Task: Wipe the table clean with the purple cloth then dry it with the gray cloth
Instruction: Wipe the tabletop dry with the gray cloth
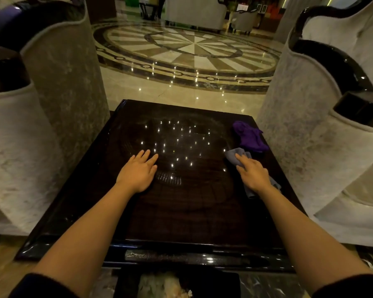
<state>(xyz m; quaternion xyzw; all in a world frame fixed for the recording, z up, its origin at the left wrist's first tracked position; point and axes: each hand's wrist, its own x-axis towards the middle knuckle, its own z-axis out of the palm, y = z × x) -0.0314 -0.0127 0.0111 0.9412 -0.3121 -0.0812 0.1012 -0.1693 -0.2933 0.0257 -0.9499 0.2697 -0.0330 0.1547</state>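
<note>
A dark glossy square table (91, 190) fills the middle of the head view. The purple cloth (249, 136) lies crumpled near the table's far right corner, with no hand on it. Just in front of it lies the gray cloth (237, 154), and my right hand (253, 174) rests flat on top of it, pressing it to the tabletop. Part of the gray cloth shows behind my wrist at the right edge. My left hand (138, 172) lies flat on the bare tabletop near the centre, fingers spread, holding nothing.
A pale upholstered armchair (52, 104) stands close to the table's left side and another armchair (310, 125) close to its right side. Beyond the table's far edge is a polished marble floor (192, 50) with a round inlay. Ceiling lights reflect on the tabletop.
</note>
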